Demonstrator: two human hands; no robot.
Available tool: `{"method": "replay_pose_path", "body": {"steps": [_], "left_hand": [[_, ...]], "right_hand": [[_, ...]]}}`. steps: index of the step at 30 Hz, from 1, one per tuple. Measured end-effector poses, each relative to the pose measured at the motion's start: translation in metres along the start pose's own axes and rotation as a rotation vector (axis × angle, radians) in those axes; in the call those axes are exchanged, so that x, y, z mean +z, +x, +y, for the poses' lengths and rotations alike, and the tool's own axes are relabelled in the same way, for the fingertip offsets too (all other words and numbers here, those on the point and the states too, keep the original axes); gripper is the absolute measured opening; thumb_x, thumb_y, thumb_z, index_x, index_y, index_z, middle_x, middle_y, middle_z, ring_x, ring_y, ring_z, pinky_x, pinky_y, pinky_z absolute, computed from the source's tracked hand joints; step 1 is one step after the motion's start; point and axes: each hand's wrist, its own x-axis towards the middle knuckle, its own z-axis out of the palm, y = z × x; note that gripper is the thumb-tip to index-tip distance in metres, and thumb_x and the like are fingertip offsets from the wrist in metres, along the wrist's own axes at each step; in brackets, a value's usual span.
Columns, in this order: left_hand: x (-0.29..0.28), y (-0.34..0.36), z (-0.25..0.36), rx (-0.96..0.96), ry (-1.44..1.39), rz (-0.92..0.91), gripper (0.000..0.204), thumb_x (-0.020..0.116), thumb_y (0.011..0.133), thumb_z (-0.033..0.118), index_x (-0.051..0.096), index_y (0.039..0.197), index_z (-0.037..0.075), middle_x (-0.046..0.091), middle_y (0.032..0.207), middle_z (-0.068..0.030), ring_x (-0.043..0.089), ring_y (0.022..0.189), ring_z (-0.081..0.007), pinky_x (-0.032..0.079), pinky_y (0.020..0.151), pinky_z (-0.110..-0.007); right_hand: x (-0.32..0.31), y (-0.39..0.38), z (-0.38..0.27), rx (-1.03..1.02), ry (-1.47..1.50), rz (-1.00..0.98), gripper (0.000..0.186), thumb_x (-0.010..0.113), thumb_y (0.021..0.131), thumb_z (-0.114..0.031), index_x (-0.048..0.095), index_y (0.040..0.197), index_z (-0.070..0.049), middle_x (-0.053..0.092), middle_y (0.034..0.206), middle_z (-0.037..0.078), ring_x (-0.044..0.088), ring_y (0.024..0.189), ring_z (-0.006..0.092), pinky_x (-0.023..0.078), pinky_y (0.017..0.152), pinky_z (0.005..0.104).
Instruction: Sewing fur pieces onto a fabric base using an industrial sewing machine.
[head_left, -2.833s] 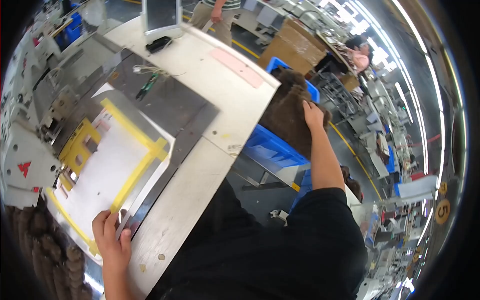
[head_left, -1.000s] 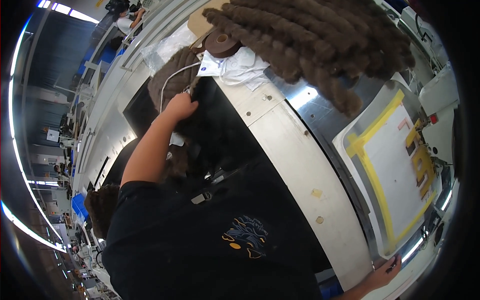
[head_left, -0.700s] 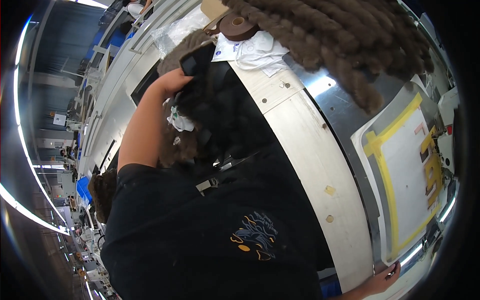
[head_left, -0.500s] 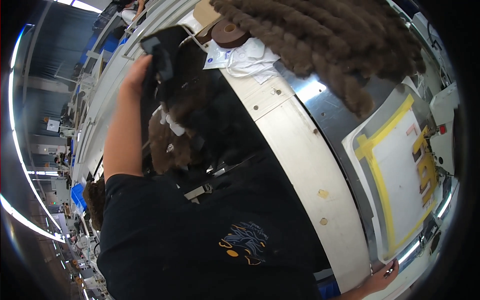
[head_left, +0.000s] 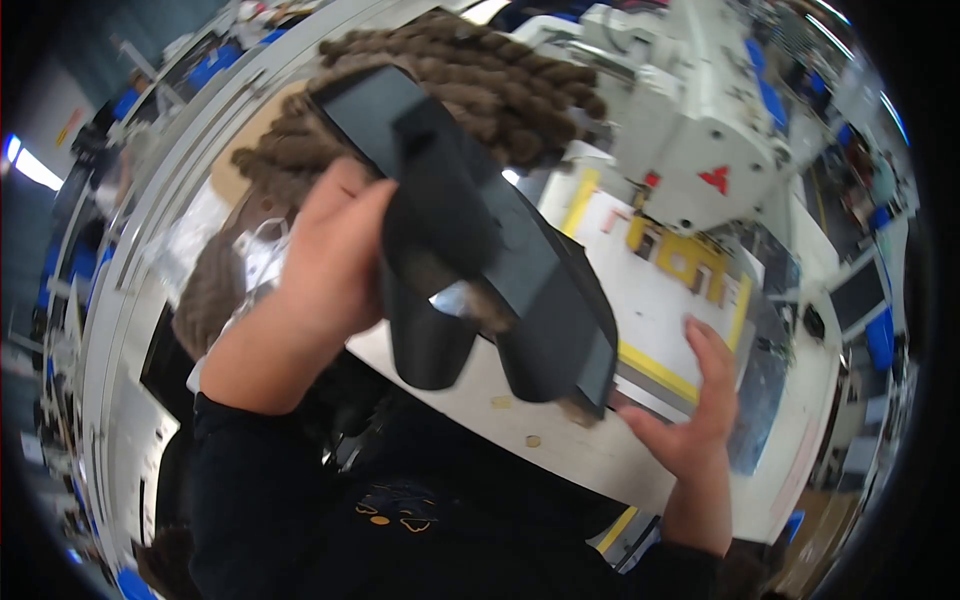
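Observation:
My left hand (head_left: 330, 265) is closed on a floppy black piece (head_left: 530, 270), smooth and dark on the side that shows. It hangs in folds above the worktable, and a little brown fur peeks out at its lower end. Close to that lower end is my right hand (head_left: 695, 425), thumb and fingers apart, holding nothing. Beyond the piece lies a white sheet (head_left: 625, 285) edged with yellow tape, bearing yellow cut-out shapes (head_left: 680, 262). Over it stands a white machine head (head_left: 700, 160). Motion blurs the left hand's fingers somewhat.
Brown furry strips (head_left: 480, 85) are heaped at the far side of the table (head_left: 560, 450). A brown tape roll (head_left: 265, 205) and white packets (head_left: 262, 262) lie left of my left hand. A dark screen (head_left: 860, 295) stands far right.
My left hand has brought the black piece from the far left to over the table's middle. My right hand has come up from the lower right edge toward it. The view has turned right.

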Motion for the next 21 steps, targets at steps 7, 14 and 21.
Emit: {"method": "replay_pose_path", "body": {"steps": [7, 14, 21], "left_hand": [[0.031, 0.014, -0.055, -0.331, 0.192, -0.533, 0.011, 0.065, 0.098, 0.008, 0.063, 0.091, 0.001, 0.066, 0.089, -0.0037, 0.057, 0.08, -0.0084, 0.047, 0.075, -0.026], [0.027, 0.044, -0.082, 0.111, 0.955, -0.546, 0.087, 0.085, 0.062, 0.014, 0.05, 0.141, 0.01, 0.054, 0.134, -0.0058, 0.051, 0.127, -0.0207, 0.04, 0.105, -0.037], [0.051, 0.051, -0.067, 0.059, 0.423, -1.066, 0.028, 0.079, 0.08, 0.014, 0.079, 0.103, -0.002, 0.075, 0.101, -0.0194, 0.074, 0.09, -0.0302, 0.058, 0.082, -0.036]], "right_hand": [[-0.025, 0.016, -0.01, -0.234, -0.017, 0.223, 0.041, 0.077, 0.081, -0.011, 0.072, 0.118, 0.005, 0.073, 0.112, 0.025, 0.072, 0.094, 0.0351, 0.059, 0.081, 0.0366], [-0.059, -0.016, -0.004, -0.042, -0.082, 0.249, 0.031, 0.076, 0.081, -0.008, 0.076, 0.111, 0.001, 0.076, 0.098, 0.019, 0.075, 0.085, 0.0281, 0.06, 0.075, 0.0319], [-0.08, -0.029, -0.029, 0.199, 0.377, 0.122, 0.026, 0.077, 0.086, -0.011, 0.075, 0.111, -0.002, 0.076, 0.098, 0.018, 0.076, 0.087, 0.031, 0.06, 0.078, 0.0356]]}}
